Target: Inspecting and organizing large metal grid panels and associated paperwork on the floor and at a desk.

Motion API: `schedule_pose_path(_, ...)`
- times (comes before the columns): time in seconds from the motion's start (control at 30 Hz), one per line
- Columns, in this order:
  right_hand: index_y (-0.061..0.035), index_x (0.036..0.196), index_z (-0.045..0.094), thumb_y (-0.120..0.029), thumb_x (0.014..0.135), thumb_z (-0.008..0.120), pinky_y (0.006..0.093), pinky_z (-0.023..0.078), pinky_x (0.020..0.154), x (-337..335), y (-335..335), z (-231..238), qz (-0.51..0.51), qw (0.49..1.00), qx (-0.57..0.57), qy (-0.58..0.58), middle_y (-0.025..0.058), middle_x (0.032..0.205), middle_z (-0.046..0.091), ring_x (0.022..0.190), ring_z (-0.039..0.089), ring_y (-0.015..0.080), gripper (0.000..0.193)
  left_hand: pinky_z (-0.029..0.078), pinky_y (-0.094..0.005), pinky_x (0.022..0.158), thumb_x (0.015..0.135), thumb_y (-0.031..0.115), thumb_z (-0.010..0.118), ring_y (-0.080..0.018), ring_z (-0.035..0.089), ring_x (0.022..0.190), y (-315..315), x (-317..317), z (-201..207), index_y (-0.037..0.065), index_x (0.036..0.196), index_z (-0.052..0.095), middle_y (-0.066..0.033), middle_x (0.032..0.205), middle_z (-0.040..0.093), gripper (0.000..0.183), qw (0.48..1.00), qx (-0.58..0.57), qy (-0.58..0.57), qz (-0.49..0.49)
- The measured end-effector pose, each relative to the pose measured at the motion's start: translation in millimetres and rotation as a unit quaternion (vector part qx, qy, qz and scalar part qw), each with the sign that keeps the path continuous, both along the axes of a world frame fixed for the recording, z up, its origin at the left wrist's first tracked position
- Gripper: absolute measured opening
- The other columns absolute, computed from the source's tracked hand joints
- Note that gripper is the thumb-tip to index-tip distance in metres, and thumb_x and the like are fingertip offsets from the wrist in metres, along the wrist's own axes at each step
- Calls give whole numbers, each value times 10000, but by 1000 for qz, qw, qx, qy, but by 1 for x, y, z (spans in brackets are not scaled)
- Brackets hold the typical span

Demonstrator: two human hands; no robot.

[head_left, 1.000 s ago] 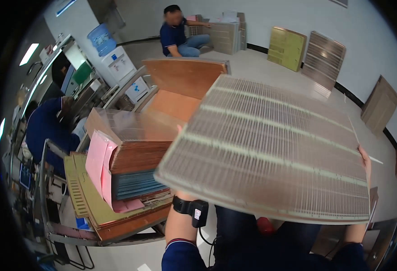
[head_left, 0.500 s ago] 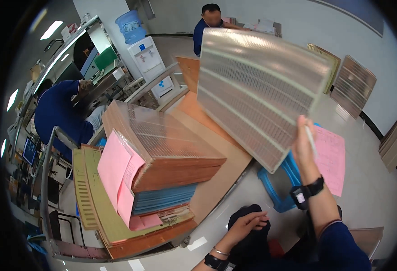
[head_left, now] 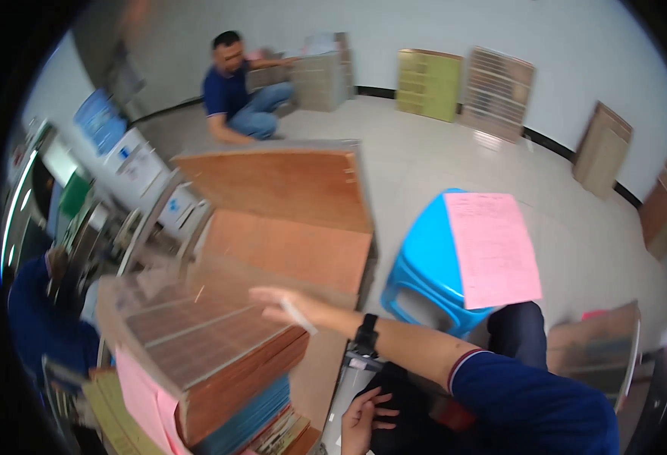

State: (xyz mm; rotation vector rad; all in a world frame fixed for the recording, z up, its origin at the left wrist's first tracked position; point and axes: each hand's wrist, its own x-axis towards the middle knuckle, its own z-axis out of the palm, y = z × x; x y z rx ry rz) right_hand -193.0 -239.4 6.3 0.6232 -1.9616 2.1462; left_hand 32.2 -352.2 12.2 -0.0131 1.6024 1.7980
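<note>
My right hand (head_left: pixel 291 307) reaches left across my body to the near right edge of the stack of boards (head_left: pixel 235 368). Its fingers are stretched out and blurred, and a slim white stick (head_left: pixel 298 317) lies across the hand. On top of the stack is a see-through brownish panel (head_left: pixel 189 326) with pale stripes. Pink paper (head_left: pixel 144 394) hangs down the stack's left side, and blue boards (head_left: pixel 246 421) lie beneath it. Down by my dark trousers, my left hand (head_left: pixel 364 421) rests with its fingers spread, holding nothing.
A blue plastic stool (head_left: pixel 424 246) carries a pink printed sheet (head_left: pixel 496 254). The trolley has an upright wooden board (head_left: pixel 280 186) at its far end. One person (head_left: pixel 231 98) squats at the back; another (head_left: pixel 53 326) bends at far left. Panels (head_left: pixel 500 91) lean on the wall.
The striped panel my right hand held up is no longer raised; the hand has swung left and down to the stack. The view has turned right, and the left hand's fingers have spread.
</note>
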Motion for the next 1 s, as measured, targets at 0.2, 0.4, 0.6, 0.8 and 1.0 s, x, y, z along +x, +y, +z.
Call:
schedule_pose_path(0.2, -35, 1270, 453, -196, 890, 566, 342, 415, 962, 96, 89, 64, 84, 995, 50, -29, 186, 1241, 521, 1158, 508, 272, 428, 566, -293, 539, 949, 245, 437, -256, 647, 779, 27, -4, -5, -22, 1198, 460, -217, 1068, 584, 366, 998, 47, 8, -40)
schedule_pose_path(0.4, -69, 1153, 560, -204, 873, 565, 375, 492, 767, 291, 236, 99, -294, 916, 256, -95, 183, 974, 641, 923, 623, 320, 311, 555, -334, 659, 929, 245, 486, -249, 625, 845, 95, -9, 5, -21, 1187, 477, -202, 1071, 585, 370, 972, 111, 25, -207)
schedule_pose_path(0.6, -105, 1104, 570, -112, 779, 577, 426, 502, 701, 556, 308, 65, -648, 473, 478, -357, 170, 842, 647, 814, 626, 345, 326, 514, -288, 733, 958, 187, 428, -204, 612, 904, 217, 30, 35, -17, 1209, 491, -166, 1090, 596, 330, 865, 133, 78, -478)
schedule_pose_path(0.8, -54, 1046, 579, -11, 711, 599, 410, 470, 746, 688, 265, 47, -734, 241, 463, -434, 178, 929, 570, 865, 557, 328, 338, 502, -280, 767, 945, 127, 430, -177, 605, 888, 325, 111, 55, -18, 1168, 523, -139, 1058, 613, 282, 747, 135, 84, -645)
schedule_pose_path(1.0, -39, 1023, 592, 18, 698, 585, 399, 454, 755, 692, 263, 37, -755, 247, 482, -370, 165, 929, 551, 860, 525, 330, 330, 495, -273, 774, 949, 119, 415, -160, 600, 882, 422, 159, 44, 7, 1174, 536, -119, 1061, 611, 279, 676, 67, 109, -725)
